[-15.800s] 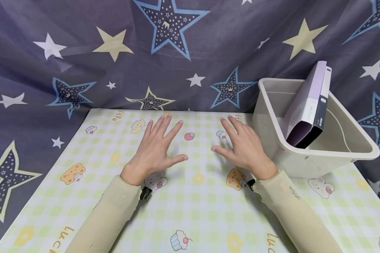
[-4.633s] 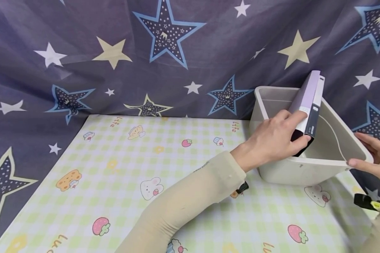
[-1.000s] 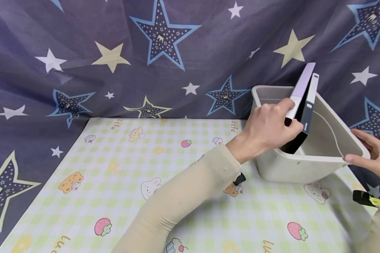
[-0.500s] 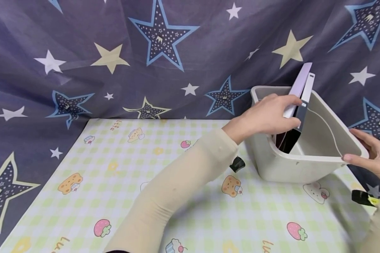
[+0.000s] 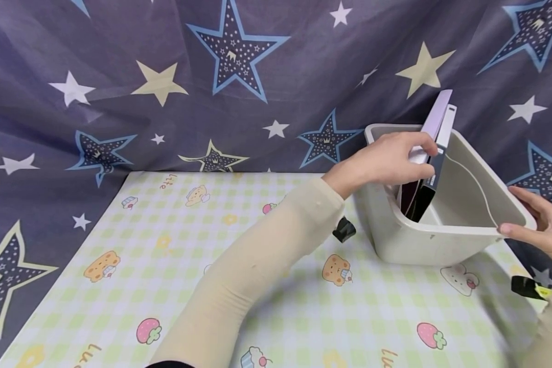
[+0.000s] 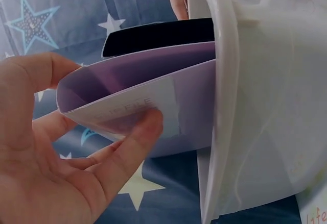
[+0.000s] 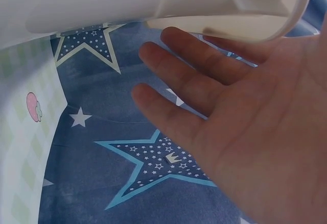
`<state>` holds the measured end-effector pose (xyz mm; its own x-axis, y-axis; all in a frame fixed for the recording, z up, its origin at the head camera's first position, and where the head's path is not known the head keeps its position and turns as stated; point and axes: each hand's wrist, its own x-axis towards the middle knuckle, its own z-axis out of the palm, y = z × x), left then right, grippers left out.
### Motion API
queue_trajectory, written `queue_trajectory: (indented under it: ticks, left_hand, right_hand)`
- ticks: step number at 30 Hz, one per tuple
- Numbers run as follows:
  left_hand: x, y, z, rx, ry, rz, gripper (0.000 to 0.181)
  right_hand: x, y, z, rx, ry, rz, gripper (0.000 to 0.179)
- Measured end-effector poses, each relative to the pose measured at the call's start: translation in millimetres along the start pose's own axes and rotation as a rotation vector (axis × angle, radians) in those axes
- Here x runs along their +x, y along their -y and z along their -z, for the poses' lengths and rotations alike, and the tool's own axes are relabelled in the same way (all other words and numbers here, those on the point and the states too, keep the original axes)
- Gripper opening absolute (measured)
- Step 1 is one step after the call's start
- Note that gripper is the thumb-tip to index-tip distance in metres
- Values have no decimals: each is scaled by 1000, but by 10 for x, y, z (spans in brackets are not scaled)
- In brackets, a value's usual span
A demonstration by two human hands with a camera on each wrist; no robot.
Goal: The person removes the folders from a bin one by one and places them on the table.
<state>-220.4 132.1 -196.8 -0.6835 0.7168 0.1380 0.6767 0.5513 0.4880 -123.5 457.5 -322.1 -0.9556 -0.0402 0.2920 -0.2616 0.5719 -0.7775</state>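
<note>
My left hand (image 5: pixel 386 158) holds a purple clip file (image 5: pixel 436 117) by its spine, at the left side of a light grey bin (image 5: pixel 418 248). In the left wrist view, the file (image 6: pixel 191 89) sits between the digits, one fingertip pressing its white label. Right beside it a black-and-white file (image 5: pixel 438 162) leans in the bin; the left hand's fingertips overlap its edge in the head view. My right hand (image 5: pixel 545 222) rests at the bin's front right corner, thumb on the rim. In the right wrist view, its fingers (image 7: pixel 179 81) stretch out fairly straight along the bin's outside.
A thin white cord (image 5: pixel 476 184) runs along the bin's inner right wall. The bin stands on a checked tablecloth (image 5: pixel 276 317), near the table's right edge. Behind hangs a dark star-patterned curtain (image 5: pixel 161 133).
Both hands have gone from above the tablecloth to the bin. The two files have tilted left inside it; the left hand has shifted slightly upward in the last half second.
</note>
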Motion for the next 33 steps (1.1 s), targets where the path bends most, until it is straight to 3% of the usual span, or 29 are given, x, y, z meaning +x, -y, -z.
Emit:
queue_trajectory:
  ticks: [6,12,17,25,33]
  left_hand:
    - [14,-35,15,19,61,52,35]
    - [14,-36,-20,43,-3,49,22]
    - [15,-25,-44,19,-34,80,23]
    - [-1,-54,-93,-147,-45,145,24]
    - [-32,-46,-57,-128,-94,148,22]
  right_hand:
    - [-9,-27,5,16,-7,19,87]
    - [-3,-25,9,16,8,14,87]
    - [-1,-33,12,28,8,19,87]
    - [-25,-69,15,21,-13,26,87]
    - [6,-17,14,11,14,8,87]
